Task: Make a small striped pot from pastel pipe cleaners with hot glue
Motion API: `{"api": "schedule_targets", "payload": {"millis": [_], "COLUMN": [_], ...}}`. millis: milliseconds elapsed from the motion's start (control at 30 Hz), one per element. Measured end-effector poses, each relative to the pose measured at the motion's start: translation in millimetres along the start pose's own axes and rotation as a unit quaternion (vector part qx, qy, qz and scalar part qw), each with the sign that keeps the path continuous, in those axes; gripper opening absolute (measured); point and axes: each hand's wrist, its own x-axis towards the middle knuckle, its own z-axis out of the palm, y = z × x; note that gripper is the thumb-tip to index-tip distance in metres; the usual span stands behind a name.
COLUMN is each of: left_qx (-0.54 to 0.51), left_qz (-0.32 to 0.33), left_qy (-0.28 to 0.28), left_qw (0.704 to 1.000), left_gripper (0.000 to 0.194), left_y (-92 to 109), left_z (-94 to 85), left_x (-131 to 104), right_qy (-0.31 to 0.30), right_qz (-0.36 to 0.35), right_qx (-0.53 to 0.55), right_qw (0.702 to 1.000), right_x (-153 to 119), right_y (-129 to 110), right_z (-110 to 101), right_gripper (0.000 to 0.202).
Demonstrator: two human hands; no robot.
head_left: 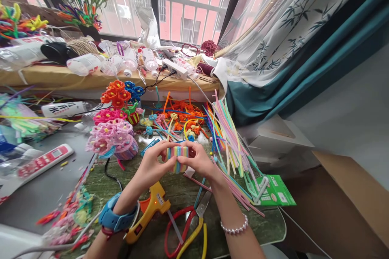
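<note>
Between both hands, above the middle of the green table, is a small pot-shaped piece (177, 159) striped in pastel pipe cleaners. My left hand (156, 160) grips its left side, thumb across the front and fingers over the top. On the other side my right hand (197, 159) pinches it the same way, with the thumb on its front. The fingers behind the piece are partly hidden. Below my hands lie a yellow glue gun (153, 209) with a small lit light and scissors (190, 226) with red and yellow handles.
Pipe-cleaner flower pots (111, 135) stand at the left. Loose pipe cleaners (229, 129) spread at the right, beside a green packet (275, 191). Orange flower pieces (188, 115) lie behind my hands. Plastic bottles (85, 64) and a power strip (175, 68) line the window sill.
</note>
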Motion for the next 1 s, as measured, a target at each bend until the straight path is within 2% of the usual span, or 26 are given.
{"api": "schedule_targets", "payload": {"millis": [467, 633, 733, 1000], "left_qx": [0.06, 0.059, 0.05, 0.066], "left_qz": [0.017, 0.012, 0.027, 0.051], "left_qy": [0.047, 0.034, 0.006, -0.068], "left_qw": [0.997, 0.998, 0.998, 0.994], "left_gripper": [0.016, 0.017, 0.013, 0.059], "left_y": [2.8, 1.3, 2.1, 2.7], "left_z": [2.5, 2.9, 1.9, 2.1], "left_x": [-0.8, -1.1, -1.1, -3.1], "right_qy": [0.021, 0.03, 0.045, 0.09], "right_qz": [-0.027, -0.027, -0.026, -0.015], "right_qx": [-0.065, -0.065, -0.049, -0.036], "right_qw": [0.997, 0.997, 0.997, 0.995], "right_x": [1.4, 1.1, 1.5, 2.4], "right_y": [-0.7, 2.0, 4.9, 4.0], "right_z": [4.6, 4.0, 2.6, 0.8], "right_gripper": [0.041, 0.033, 0.029, 0.036]}}
